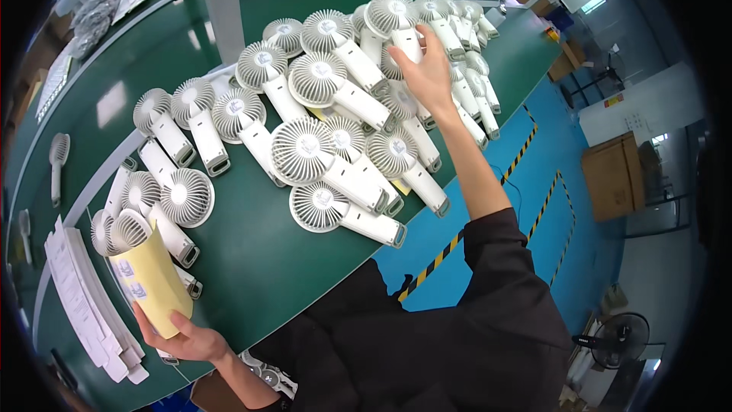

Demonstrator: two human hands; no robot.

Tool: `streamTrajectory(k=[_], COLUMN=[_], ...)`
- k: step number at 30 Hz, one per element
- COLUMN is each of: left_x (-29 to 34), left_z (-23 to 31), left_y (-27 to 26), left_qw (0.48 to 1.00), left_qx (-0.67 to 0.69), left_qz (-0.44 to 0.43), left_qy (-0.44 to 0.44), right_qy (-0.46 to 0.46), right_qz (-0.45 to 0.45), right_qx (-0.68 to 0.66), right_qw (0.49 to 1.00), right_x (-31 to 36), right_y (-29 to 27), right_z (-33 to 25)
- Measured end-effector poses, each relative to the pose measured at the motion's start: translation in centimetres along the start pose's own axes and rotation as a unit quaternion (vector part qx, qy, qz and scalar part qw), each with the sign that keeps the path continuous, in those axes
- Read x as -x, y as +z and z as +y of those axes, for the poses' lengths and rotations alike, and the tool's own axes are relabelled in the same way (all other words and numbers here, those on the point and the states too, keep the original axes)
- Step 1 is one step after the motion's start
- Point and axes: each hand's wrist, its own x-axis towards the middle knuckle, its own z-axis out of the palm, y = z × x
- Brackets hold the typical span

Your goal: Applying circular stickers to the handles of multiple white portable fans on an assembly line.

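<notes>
My left hand point(183, 339) is closed on the lower end of a yellow label sheet point(156, 282) with a few small printed stickers, bent upright. Behind this sheet stand several white handheld fans, partly covered by it. Far across the green table, my right hand point(427, 72) reaches over a pile of white handheld fans. Its thumb and fingers are spread around the handle of one fan point(391, 14) on top of the pile; whether they touch it I cannot tell. Nearer me lie more fans, among them one point(319, 207) close to the table's edge.
A stack of white paper strips point(88, 301) lies at the left of the green table point(252, 275). A grey post point(223, 8) rises at the back. Single fans point(59, 160) lie farther left. Blue floor with black-yellow tape, a cardboard box point(612, 177) and a black fan point(619, 339) are on the right.
</notes>
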Motion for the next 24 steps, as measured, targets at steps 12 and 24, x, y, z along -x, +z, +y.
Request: streamTrajectory(k=[12,24], left_x=[-0.8,-2.7], left_z=[-0.4,-5.2], left_y=[-2.6,-6.4], left_qw=[0.985,0.976], left_qx=[0.083,-0.115], left_qz=[0.147,0.178], left_qy=[0.02,-0.046], right_qy=[-0.018,-0.263], right_qz=[-0.042,-0.33], right_qx=[0.043,-0.206], right_qw=[0.998,0.883], right_x=[-2.9,-1.9], right_y=[1.1,11.7], right_z=[1.2,-27.1])
